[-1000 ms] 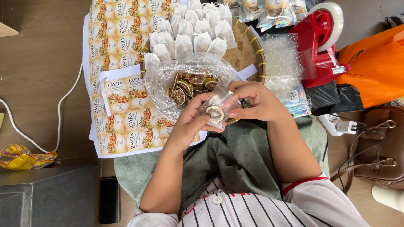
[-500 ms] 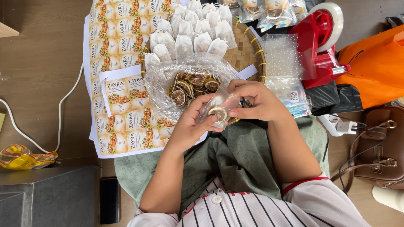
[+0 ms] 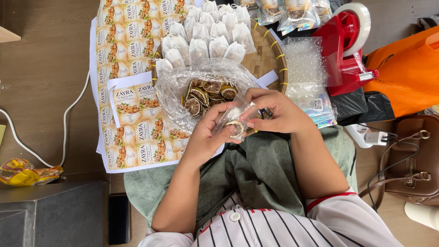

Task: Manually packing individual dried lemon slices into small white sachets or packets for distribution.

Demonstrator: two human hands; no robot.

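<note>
Both hands meet over my lap on one small clear plastic pouch [image 3: 234,118] with a dried citrus slice [image 3: 237,128] inside. My left hand [image 3: 206,133] grips the pouch's lower end from the left. My right hand [image 3: 276,111] pinches its upper end from the right. Just beyond them a large clear bag of dried citrus slices [image 3: 206,92] lies open on a woven round tray [image 3: 266,54]. Several small white filled bags [image 3: 206,34] stand in rows on the far part of that tray.
Printed label sheets [image 3: 130,82] lie left of the tray. A red tape dispenser [image 3: 347,45], clear dotted pouches [image 3: 304,64] and an orange bag [image 3: 407,68] are at right. A brown handbag [image 3: 418,160] and a white charger [image 3: 372,136] sit lower right; a white cable [image 3: 27,146] runs at left.
The pouch with the slice has shifted slightly lower between my hands, and my fingers have adjusted their grip on it. The rest is unchanged.
</note>
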